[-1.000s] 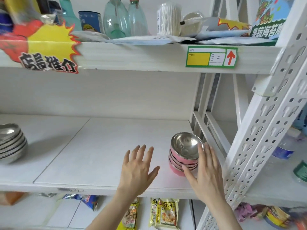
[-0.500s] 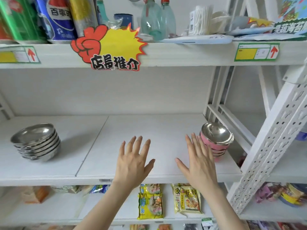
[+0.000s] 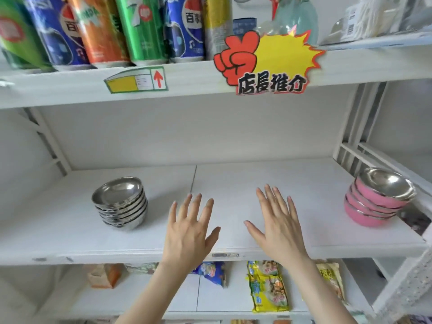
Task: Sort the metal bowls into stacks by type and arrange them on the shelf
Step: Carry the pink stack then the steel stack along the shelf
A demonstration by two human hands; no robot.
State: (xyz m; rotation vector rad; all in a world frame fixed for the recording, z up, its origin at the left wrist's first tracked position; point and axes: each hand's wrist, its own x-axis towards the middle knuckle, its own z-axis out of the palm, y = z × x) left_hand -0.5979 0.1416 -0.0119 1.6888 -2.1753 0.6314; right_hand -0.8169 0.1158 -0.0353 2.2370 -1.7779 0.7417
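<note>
A stack of several plain steel bowls (image 3: 121, 203) stands on the left half of the white middle shelf (image 3: 70, 239). At the shelf's right end stands a stack of pink-sided metal bowls (image 3: 376, 199), leaning slightly. My left hand (image 3: 190, 232) and my right hand (image 3: 279, 226) hover side by side over the shelf's front middle, palms down, fingers spread, holding nothing. Both hands are apart from either stack.
The shelf above carries soda cans (image 3: 142, 29), bottles (image 3: 297, 17) and a red-yellow promo sign (image 3: 268, 64) on its edge. Snack packets (image 3: 267, 286) lie on the shelf below. A white perforated upright (image 3: 406, 284) stands at the right.
My right hand has let go of the pink stack and come back to the middle beside my left hand. The view has swung left, bringing the steel stack fully into sight.
</note>
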